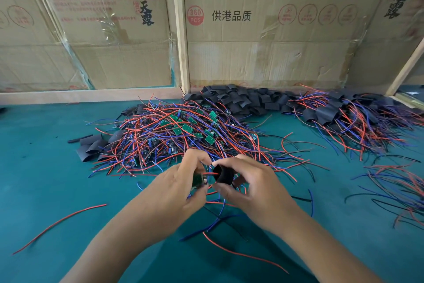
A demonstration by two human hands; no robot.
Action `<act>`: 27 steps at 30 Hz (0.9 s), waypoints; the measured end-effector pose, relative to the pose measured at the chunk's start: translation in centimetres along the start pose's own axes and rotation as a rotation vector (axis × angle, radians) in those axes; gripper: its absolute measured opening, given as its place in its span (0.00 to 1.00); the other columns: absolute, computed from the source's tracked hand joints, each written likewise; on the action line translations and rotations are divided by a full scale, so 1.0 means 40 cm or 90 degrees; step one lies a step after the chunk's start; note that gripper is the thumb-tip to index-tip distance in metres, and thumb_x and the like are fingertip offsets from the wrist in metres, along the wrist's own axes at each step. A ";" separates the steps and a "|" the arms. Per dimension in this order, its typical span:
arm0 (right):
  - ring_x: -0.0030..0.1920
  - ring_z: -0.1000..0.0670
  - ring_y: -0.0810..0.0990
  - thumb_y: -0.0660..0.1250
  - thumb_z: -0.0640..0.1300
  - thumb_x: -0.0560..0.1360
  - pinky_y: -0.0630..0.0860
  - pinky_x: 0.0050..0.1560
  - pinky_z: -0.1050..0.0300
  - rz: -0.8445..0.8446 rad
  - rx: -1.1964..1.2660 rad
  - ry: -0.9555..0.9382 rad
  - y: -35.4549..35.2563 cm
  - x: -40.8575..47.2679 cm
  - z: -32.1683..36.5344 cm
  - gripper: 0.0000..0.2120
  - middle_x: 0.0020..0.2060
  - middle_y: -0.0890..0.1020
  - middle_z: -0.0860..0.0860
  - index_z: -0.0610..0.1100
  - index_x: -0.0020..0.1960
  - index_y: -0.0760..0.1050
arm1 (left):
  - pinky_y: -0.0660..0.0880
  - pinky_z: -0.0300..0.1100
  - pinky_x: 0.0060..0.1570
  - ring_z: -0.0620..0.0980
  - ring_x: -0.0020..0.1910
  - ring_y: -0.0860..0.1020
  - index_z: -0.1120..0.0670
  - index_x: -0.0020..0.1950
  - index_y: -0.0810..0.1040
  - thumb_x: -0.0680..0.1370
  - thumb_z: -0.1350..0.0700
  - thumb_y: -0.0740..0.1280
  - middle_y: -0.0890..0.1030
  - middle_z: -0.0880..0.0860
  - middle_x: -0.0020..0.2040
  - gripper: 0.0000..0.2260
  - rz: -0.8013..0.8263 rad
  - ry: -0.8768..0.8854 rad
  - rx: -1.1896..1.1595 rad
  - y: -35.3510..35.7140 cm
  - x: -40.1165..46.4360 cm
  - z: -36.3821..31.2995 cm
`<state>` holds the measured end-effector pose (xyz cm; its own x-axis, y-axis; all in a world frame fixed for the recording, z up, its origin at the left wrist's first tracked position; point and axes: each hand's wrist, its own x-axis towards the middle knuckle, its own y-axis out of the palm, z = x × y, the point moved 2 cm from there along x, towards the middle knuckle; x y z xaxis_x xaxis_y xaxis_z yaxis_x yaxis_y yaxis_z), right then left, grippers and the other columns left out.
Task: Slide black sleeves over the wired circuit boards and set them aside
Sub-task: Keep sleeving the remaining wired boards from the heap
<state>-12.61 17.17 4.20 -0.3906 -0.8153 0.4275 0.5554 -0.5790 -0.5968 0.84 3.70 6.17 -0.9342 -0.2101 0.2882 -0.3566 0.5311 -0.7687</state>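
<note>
My left hand pinches a small green circuit board by its edges, with red wires running from it to the right. My right hand holds a black sleeve between thumb and fingers, its round mouth facing the board. The red wires enter the sleeve's mouth; the board itself is just outside it. Behind my hands lies a big tangle of bare wired boards with red, blue and black leads.
A heap of loose black sleeves lies against the cardboard wall at the back. Sleeved boards with wires are piled at the right. A few sleeves lie left of the tangle. Stray wires cross the green table.
</note>
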 end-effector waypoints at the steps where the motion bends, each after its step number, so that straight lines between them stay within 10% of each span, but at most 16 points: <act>1: 0.47 0.51 0.77 0.71 0.46 0.77 0.76 0.46 0.56 -0.002 -0.003 0.002 -0.001 0.001 -0.001 0.11 0.45 0.78 0.53 0.49 0.59 0.79 | 0.70 0.38 0.46 0.45 0.42 0.72 0.36 0.57 0.61 0.80 0.56 0.66 0.75 0.42 0.44 0.18 -0.003 0.001 -0.004 -0.001 0.000 -0.001; 6: 0.44 0.56 0.75 0.72 0.46 0.76 0.68 0.43 0.71 -0.026 -0.015 -0.012 -0.003 0.003 -0.004 0.10 0.42 0.76 0.55 0.48 0.57 0.79 | 0.70 0.35 0.43 0.48 0.41 0.72 0.43 0.53 0.65 0.77 0.57 0.70 0.75 0.43 0.46 0.15 -0.078 0.012 0.005 -0.011 0.006 -0.001; 15: 0.50 0.54 0.76 0.67 0.56 0.77 0.74 0.53 0.54 -0.003 -0.129 -0.020 -0.019 0.001 -0.012 0.17 0.49 0.76 0.55 0.49 0.62 0.77 | 0.71 0.40 0.49 0.42 0.43 0.76 0.47 0.54 0.82 0.79 0.44 0.65 0.79 0.40 0.44 0.11 -0.101 0.030 0.100 -0.032 0.018 0.011; 27: 0.50 0.47 0.81 0.71 0.55 0.74 0.74 0.53 0.48 -0.006 -0.475 -0.005 0.003 -0.007 0.014 0.15 0.48 0.81 0.54 0.53 0.59 0.78 | 0.69 0.28 0.43 0.41 0.42 0.78 0.47 0.46 0.77 0.77 0.46 0.68 0.80 0.41 0.42 0.05 -0.094 -0.051 -0.086 0.002 0.017 0.016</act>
<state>-12.03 17.33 4.41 -0.3861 -0.8118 0.4380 -0.0950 -0.4373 -0.8943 0.18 3.07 5.94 -0.8700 -0.3560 0.3410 -0.4924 0.5933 -0.6368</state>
